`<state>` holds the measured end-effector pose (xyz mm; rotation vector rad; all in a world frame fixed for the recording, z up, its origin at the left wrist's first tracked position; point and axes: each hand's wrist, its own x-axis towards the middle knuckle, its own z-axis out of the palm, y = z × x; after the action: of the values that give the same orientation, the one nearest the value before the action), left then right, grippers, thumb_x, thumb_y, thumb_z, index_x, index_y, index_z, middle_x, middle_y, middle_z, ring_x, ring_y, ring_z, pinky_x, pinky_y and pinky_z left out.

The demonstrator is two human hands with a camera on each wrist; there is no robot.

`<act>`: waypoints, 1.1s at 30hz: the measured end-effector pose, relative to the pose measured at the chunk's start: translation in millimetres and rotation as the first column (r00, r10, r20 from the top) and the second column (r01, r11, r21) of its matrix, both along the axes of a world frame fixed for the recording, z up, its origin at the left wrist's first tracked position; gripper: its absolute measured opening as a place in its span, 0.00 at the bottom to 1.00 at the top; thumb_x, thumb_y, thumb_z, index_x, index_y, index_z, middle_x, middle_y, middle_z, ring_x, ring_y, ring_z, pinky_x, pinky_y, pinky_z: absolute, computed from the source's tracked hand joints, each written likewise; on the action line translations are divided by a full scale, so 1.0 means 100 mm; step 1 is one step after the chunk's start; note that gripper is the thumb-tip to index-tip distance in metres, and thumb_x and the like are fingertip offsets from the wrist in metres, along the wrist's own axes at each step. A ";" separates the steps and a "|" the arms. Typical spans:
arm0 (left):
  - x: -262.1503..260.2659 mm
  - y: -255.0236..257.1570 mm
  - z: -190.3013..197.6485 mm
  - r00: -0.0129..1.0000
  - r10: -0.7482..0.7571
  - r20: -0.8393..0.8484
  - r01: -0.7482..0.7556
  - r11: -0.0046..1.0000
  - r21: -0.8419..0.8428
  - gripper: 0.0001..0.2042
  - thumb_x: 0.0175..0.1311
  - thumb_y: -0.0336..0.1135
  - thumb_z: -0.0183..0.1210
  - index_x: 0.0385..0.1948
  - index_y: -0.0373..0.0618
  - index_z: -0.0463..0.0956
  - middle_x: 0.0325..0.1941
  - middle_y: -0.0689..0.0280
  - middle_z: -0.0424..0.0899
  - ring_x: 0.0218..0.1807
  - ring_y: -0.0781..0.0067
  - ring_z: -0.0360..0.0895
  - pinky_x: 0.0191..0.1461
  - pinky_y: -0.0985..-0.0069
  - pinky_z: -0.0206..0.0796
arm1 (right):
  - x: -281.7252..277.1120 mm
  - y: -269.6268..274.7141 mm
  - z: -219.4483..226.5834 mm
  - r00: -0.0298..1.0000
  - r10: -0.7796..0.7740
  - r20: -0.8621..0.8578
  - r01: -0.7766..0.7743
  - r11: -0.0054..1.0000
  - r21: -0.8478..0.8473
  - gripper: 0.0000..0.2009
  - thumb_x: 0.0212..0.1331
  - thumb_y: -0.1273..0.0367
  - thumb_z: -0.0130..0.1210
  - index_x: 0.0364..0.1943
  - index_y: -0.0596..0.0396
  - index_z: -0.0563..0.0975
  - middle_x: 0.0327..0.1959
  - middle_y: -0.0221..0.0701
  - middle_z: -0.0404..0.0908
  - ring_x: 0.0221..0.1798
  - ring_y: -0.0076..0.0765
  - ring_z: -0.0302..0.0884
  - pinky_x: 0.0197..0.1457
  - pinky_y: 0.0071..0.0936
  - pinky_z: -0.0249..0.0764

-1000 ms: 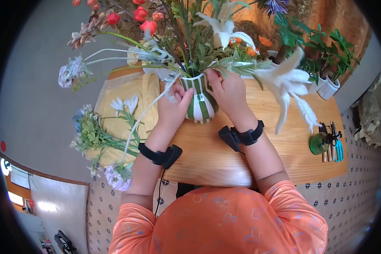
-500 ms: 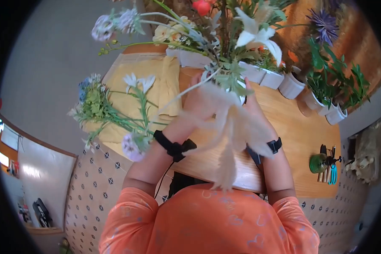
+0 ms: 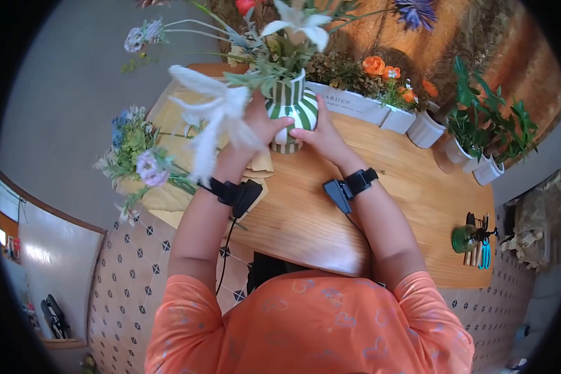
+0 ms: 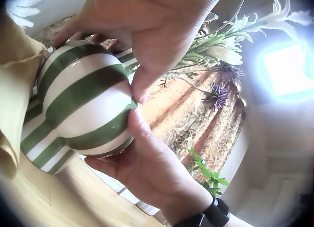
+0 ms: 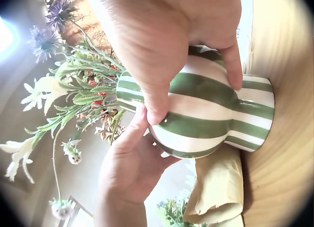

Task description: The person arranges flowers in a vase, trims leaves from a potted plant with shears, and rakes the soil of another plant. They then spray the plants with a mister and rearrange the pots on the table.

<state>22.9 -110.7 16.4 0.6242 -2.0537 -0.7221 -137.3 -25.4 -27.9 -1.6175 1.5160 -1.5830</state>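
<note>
A green-and-white striped vase (image 3: 296, 112) stands on the wooden table in front of the person, its round belly between both hands. The left hand (image 3: 263, 124) is wrapped round its left side, and the right hand (image 3: 327, 138) round its right. In the left wrist view both thumbs meet on the near side of the vase (image 4: 86, 94). The right wrist view shows the vase's flared foot (image 5: 255, 111) at the tabletop. Artificial flowers fill the neck. A fuzzy white flower (image 3: 221, 109) leans out over the left forearm, and a white lily-like flower (image 3: 296, 25) rises above the rim.
Loose flower stems (image 3: 131, 140) lie on brown wrapping paper (image 3: 162, 209) at the left. White planters (image 3: 340, 100) line the table's back edge, with potted plants (image 3: 461, 137) to the right. A green glass spray bottle (image 3: 464, 238) and teal-handled scissors (image 3: 485, 254) are at the right edge.
The vase has turned clockwise from above, swinging the fuzzy white flower from right through the front to left. Both hands have gone from near the rim to the belly. The head view has shifted.
</note>
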 end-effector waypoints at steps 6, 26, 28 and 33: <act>0.17 -0.45 -0.07 0.998 -0.058 0.001 0.058 0.996 0.069 0.34 0.38 0.34 0.69 0.52 0.36 0.65 0.50 0.47 0.74 0.54 0.47 0.70 0.58 0.62 0.61 | 0.16 -0.36 -0.01 0.997 -0.014 -0.076 0.012 1.000 -0.021 0.56 0.39 0.53 0.69 0.64 0.71 0.44 0.64 0.57 0.49 0.69 0.57 0.44 0.72 0.40 0.43; 0.29 -0.24 -0.13 0.980 0.071 0.187 -0.035 0.981 -0.191 0.32 0.61 0.44 0.52 0.60 0.27 0.54 0.63 0.37 0.57 0.66 0.40 0.53 0.69 0.60 0.44 | 0.32 -0.37 -0.15 0.990 -0.131 -0.061 0.127 0.990 -0.064 0.49 0.46 0.57 0.65 0.66 0.66 0.46 0.66 0.55 0.49 0.70 0.55 0.44 0.71 0.35 0.46; 0.29 -0.26 -0.17 0.960 0.172 0.223 -0.122 0.968 -0.222 0.32 0.63 0.44 0.51 0.61 0.27 0.52 0.64 0.38 0.56 0.67 0.41 0.52 0.70 0.61 0.43 | 0.36 -0.27 -0.13 0.987 -0.155 -0.048 0.154 0.988 -0.021 0.46 0.47 0.58 0.64 0.65 0.66 0.48 0.64 0.54 0.53 0.68 0.55 0.49 0.69 0.35 0.51; 0.27 -0.03 -0.09 0.939 0.175 0.295 -0.125 0.976 -0.180 0.33 0.62 0.42 0.53 0.62 0.29 0.51 0.66 0.39 0.54 0.67 0.41 0.51 0.70 0.61 0.43 | 0.36 0.33 0.06 0.984 -0.149 -0.102 0.161 0.980 0.120 0.35 0.52 0.62 0.59 0.61 0.64 0.58 0.56 0.54 0.65 0.52 0.53 0.71 0.57 0.37 0.67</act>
<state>50.0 -113.3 7.2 0.8352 -2.2917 -0.3836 -100.8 7.1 -22.2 -1.5545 1.7931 -1.4730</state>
